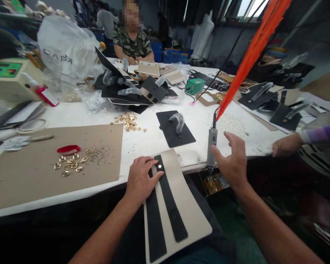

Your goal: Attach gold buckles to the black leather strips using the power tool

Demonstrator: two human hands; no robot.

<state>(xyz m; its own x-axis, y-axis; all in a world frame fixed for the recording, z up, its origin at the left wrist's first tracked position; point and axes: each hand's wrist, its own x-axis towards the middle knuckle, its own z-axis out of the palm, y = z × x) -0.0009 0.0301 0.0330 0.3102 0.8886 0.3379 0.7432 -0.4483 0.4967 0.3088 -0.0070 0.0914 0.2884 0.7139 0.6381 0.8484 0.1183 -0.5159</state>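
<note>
My left hand (143,178) is closed on a black strap (172,211), with thumb and forefinger on either side of a small shiny round piece (160,166) near its top end. The strap lies on a beige panel (194,216) that slopes from the table edge down over my lap. Along the panel's left side runs a second black strip (156,229). My right hand (233,161) is open, thumb and fingers apart, just right of a slim grey electric screwdriver (212,145). That tool hangs upright below an orange cord (250,58); my thumb is close to it, and contact is unclear.
Gold buckles (71,163) and a red dish (68,149) lie on brown card (99,183). More gold fittings (129,121) and a black panel (172,135) with a wrapped handle lie farther back. A co-worker's hand (287,145) is at right; another person (133,40) sits opposite.
</note>
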